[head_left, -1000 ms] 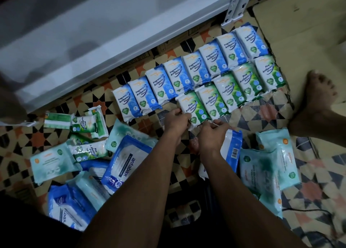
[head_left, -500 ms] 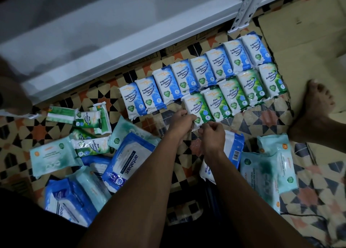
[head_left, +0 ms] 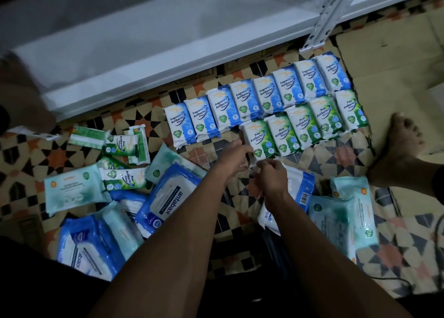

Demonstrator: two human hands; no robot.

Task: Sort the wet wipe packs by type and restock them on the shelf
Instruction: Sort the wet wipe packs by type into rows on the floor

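Nearest the viewer, two bare forearms reach forward over a patterned floor (head_left: 322, 159) of black, orange and cream star tiles, dim under low light. The left hand (head_left: 231, 160) has its fingers curled forward, its fingertips (head_left: 246, 149) touching the near left corner of the nearest green pine pack (head_left: 260, 137); whether they actually pinch the wrapper I cannot tell. The right hand (head_left: 272, 173) is curled with its fingertips drawn together just below that same pack's near edge, seemingly nipping a thin bit of clear wrap, though the blur hides what.

Under the right wrist lies a blue and white antabax pack (head_left: 298, 190). Right of it sit pale teal packs (head_left: 341, 219). Left of the fingers lies a loose heap: a large antabax pack (head_left: 168, 197), more blue ones (head_left: 84, 248), a pale teal pack (head_left: 72, 192) and small green pine packs (head_left: 122, 142) at odd angles.

Beyond the fingertips run two tidy slanting rows, packs side by side and touching: the green pine row (head_left: 310, 123) nearer, the blue fragrance-free row (head_left: 259, 101) behind it.

To the right a bare foot (head_left: 398, 144) rests at the edge of a tan mat (head_left: 389, 53). Farthest off, a white shelf (head_left: 144, 41) spans the top, with a perforated white metal upright (head_left: 329, 17) crossing it.
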